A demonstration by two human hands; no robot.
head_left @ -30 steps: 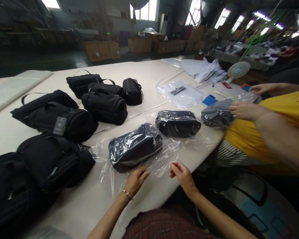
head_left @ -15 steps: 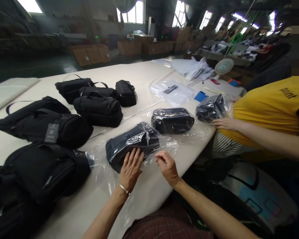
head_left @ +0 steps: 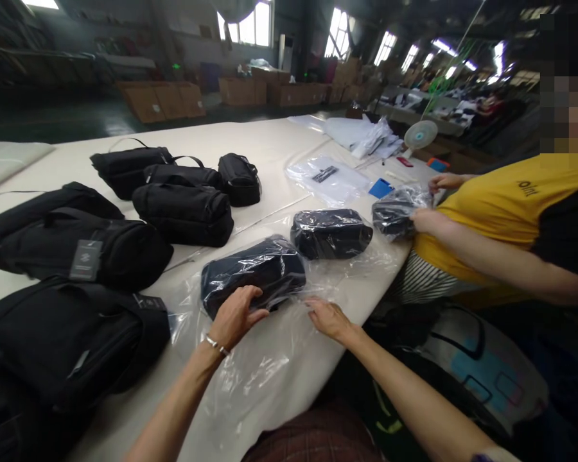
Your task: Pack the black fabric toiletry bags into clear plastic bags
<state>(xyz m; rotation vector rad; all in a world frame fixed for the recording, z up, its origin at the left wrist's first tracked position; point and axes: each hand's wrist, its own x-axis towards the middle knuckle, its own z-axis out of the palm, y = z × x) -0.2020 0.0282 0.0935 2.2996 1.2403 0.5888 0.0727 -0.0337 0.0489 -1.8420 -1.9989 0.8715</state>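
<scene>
A black bag in clear plastic lies on the cream-covered table in front of me. My left hand rests at its near left side, thumb apart from the fingers, holding nothing. Loose clear plastic spreads over the table edge below it. At the bag's near right, my right hand has its fingertips on the plastic film; whether they pinch it is too small to tell. Just behind lies a second wrapped black bag.
Several unwrapped black bags lie on the left. A person in a yellow shirt handles another wrapped bag on the right. Flat plastic bags, a blue object and a fan are farther back.
My left hand has shifted left and lifted off the bag's front, with loose plastic now spread below. My right hand's fingers have uncurled somewhat. The other person's second hand has come into view.
</scene>
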